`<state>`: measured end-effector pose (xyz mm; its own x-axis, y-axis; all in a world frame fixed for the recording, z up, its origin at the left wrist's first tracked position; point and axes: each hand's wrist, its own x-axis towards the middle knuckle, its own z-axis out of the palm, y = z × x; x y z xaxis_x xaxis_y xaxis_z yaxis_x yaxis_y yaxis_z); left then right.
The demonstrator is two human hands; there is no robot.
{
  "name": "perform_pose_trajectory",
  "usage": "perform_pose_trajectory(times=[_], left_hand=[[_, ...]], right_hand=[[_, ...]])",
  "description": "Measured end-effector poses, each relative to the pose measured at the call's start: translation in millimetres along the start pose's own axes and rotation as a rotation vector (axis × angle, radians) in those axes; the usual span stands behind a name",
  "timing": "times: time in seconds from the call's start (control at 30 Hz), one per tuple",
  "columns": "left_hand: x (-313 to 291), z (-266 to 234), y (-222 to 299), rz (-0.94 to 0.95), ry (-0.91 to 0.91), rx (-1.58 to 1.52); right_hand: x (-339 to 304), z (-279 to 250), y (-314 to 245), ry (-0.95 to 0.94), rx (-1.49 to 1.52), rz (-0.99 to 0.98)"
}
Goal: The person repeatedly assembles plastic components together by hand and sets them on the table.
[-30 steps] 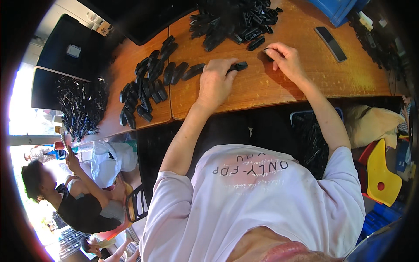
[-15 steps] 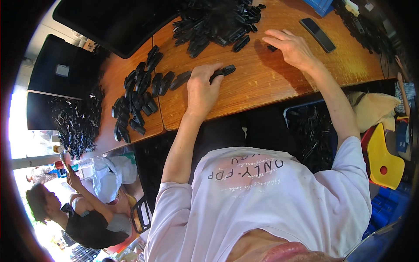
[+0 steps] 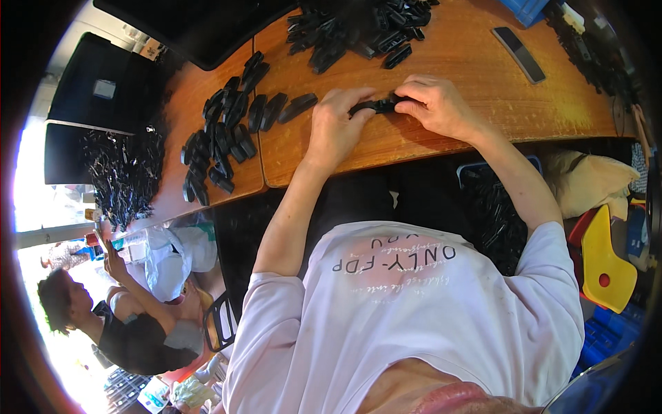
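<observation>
Between my hands, just above the wooden table near its front edge, is a long black plastic part. My left hand grips its left end, thumb and fingers closed around it. Against the other end, my right hand pinches a small black piece; fingers hide most of it, and I cannot tell whether it is joined to the part. Left of my left hand lies a loose row of similar black parts, leading to a larger cluster.
A big heap of black parts covers the table's far middle. Right of it lie a phone, a blue bin and another dark pile. A yellow chair stands at right. A person sits at lower left.
My right hand has come left and nearer from the table, and the small black piece there is now in its fingertips. It meets the part in my left hand. The view has shifted slightly.
</observation>
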<state>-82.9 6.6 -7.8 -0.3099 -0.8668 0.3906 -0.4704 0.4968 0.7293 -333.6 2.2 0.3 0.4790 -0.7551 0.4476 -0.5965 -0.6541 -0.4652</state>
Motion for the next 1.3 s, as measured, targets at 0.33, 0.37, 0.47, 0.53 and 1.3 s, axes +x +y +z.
perform_pose_trajectory(times=[0.33,0.37,0.47,0.53,1.3], left_hand=[[3,3,3,-0.026,-0.039,-0.084],[5,2,1,-0.017,-0.035,-0.083],[3,1,3,-0.039,-0.065,-0.143],[5,1,2,-0.019,-0.050,-0.127],[76,67,4,0.308,0.108,0.520]], right_hand=[[17,2,6,-0.055,-0.023,-0.227],[23,4,5,-0.053,-0.040,-0.265],[33,10,0,-0.126,0.015,-0.366],[32,13,-1,-0.066,0.023,-0.324],[47,-4,100,0.246,-0.554,0.283]])
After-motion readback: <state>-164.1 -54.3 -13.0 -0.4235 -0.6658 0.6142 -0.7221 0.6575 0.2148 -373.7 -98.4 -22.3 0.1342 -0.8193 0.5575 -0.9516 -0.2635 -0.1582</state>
